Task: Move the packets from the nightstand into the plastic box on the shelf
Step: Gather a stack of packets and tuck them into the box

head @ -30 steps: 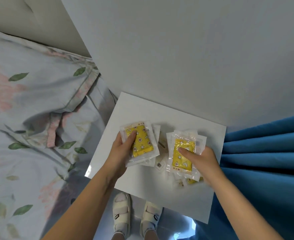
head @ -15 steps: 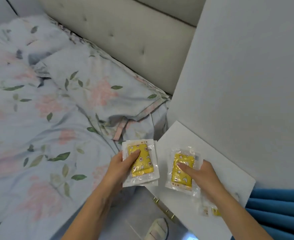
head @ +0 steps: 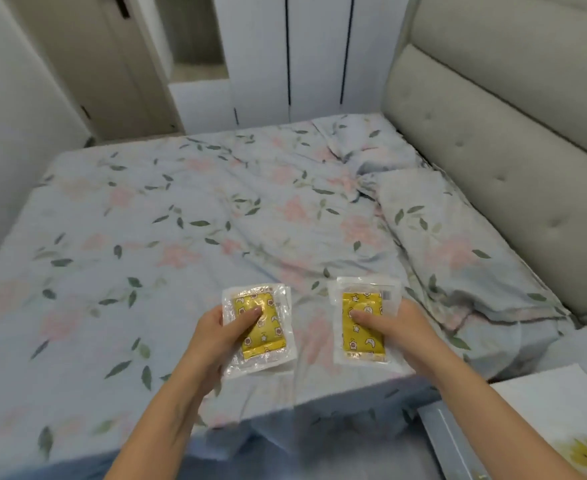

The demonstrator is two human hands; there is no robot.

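- Since the earlier frame the view has swung off the nightstand [head: 558,393], which now shows only at the lower right; both hands hold their packets over the floral bedspread [head: 153,237].
- The left hand [head: 216,337] grips the left packet [head: 258,327], thumb pressed on its yellow face.
- The right hand [head: 399,332] grips the right packet [head: 364,322] the same way.
- Pillow [head: 458,247] and padded headboard [head: 513,140] lie to the right.
- Printing on the packets is too small to read.

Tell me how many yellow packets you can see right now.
3 at least. One packet held in the left hand, one packet held in the right hand, and a blurred yellow one on the nightstand at lower right. Each hand may hold more stacked underneath.
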